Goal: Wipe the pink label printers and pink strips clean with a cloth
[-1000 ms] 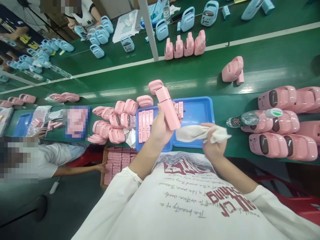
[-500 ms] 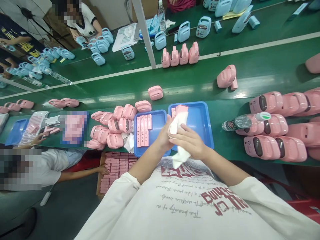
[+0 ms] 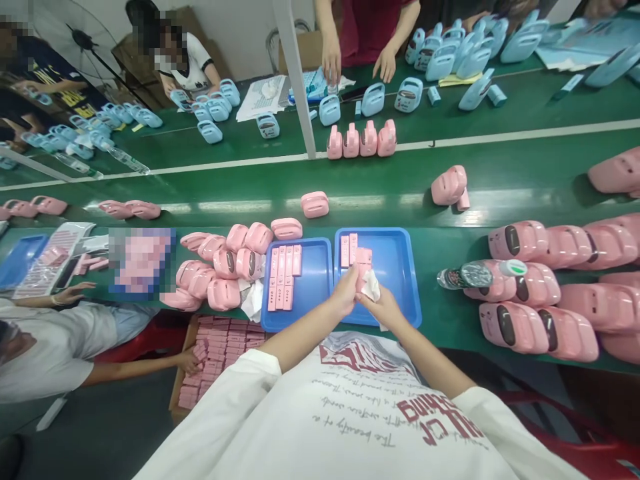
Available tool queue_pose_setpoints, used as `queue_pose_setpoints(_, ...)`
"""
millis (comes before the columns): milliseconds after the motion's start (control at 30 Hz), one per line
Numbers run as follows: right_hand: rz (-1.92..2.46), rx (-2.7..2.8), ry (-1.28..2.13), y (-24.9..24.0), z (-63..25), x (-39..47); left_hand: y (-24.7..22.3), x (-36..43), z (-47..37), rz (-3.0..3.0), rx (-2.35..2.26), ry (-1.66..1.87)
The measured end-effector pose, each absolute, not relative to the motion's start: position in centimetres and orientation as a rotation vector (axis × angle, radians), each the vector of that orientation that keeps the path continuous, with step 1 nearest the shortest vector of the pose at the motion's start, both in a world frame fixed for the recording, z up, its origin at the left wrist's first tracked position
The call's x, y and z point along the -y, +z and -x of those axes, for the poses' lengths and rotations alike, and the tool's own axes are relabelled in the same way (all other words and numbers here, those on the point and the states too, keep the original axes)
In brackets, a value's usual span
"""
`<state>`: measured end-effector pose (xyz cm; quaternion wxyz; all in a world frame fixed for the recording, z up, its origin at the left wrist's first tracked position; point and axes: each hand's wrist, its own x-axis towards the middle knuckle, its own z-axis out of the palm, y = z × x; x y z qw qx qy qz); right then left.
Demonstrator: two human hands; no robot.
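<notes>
Both of my hands meet over the right blue tray (image 3: 414, 293). My left hand (image 3: 345, 293) is closed, its fingertips on a small pink block (image 3: 364, 259); part of the block is hidden by the fingers. My right hand (image 3: 384, 307) is closed on a crumpled white cloth (image 3: 371, 285), which lies against the lower end of the block. Two slim pink blocks (image 3: 349, 251) lie side by side in the tray's upper left corner. The left blue tray (image 3: 313, 293) holds rows of similar pink blocks (image 3: 281, 279).
Glossy pink handled cases (image 3: 517, 327) crowd the right, with a bottle (image 3: 470, 275) lying on them. More pink cases (image 3: 224, 293) and white tissue (image 3: 253, 301) sit left of the trays. A co-worker's hand (image 3: 189, 361) reaches into a box of pink blocks (image 3: 220, 347). A post (image 3: 295, 80) rises beyond.
My hands have moved down and closer together, the right one gathering the cloth, which hung loose between them before. The pink block now shows at my left fingertips. The view has tilted upward.
</notes>
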<state>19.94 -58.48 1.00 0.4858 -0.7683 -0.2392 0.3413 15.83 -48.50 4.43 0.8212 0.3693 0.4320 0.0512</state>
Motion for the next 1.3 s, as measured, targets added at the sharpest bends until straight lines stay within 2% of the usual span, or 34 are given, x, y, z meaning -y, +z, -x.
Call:
queue_pose_setpoints(267, 2.178, 0.383, 0.905, -5.3, -25.5, 58.8, 1.4, 42.5, -16.7, -0.878, -1.063, -0.025)
queue_pose_setpoints(400, 2.291, 0.286, 0.880, -7.3, -27.5, 56.6, 0.9, 36.3, -20.3, -0.840, -1.084, 0.107)
queue_pose_setpoints(567, 2.211, 0.298, 0.850, -8.1, -28.5, 53.5, 1.0, 29.7, -26.3, -0.752, -1.120, 0.293)
queue_pose_setpoints(800, 1.924, 0.145, 0.836, -8.0, -27.9, 55.8, 0.7, 26.1, -30.8, -0.704, -1.130, 0.430)
queue_pose_setpoints(1000, 1.698, -0.122, 0.901, -6.9, -26.8, 59.5, 0.8, 27.5, -29.0, -0.886, -1.192, 0.427)
queue_pose_setpoints(1167, 1.578, -0.172, 0.791, -3.6, -28.7, 58.5, 4.1, 30.7, -23.5, -1.193, -1.054, 0.503)
queue_pose_setpoints(1300, 1.490, -0.035, 0.623, 1.4, -28.7, 54.7, 8.3, 34.0, -19.4, -1.321, -0.849, 0.518)
